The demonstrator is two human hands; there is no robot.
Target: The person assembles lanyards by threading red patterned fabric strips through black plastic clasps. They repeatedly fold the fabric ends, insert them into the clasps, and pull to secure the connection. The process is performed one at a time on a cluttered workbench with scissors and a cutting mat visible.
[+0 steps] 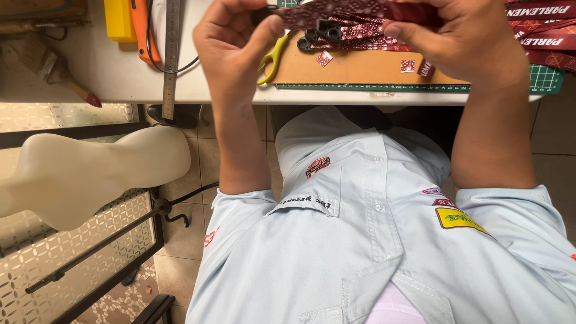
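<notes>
I look down past my chest at the white table (120, 78). Its edge runs just below my hands, and my lap sits right under it. There is open room between my two arms, above my blue shirt (360, 240).

My left hand (237, 45) and my right hand (462, 42) are both raised over the table edge. Together they hold a red patterned strap (342, 11) stretched between them. The left thumb and fingers are pinched narrow on one end, where a small black part sits. The right fingers are curled tight on the other end. I cannot see the fingertips well at the top.

Both forearms rise straight up from my elbows, and the wrists bend in toward each other.

Just under the strap lies a brown board (360, 67) on a green mat (546, 78). Black rings (318, 36) and yellow scissors (273, 60) lie beside my left fingers. More red straps (546, 36) lie past my right fingers. A steel ruler (171, 60) and a brush (60, 75) lie well off to the left. A pale curved form (90, 174) stands below the table there.
</notes>
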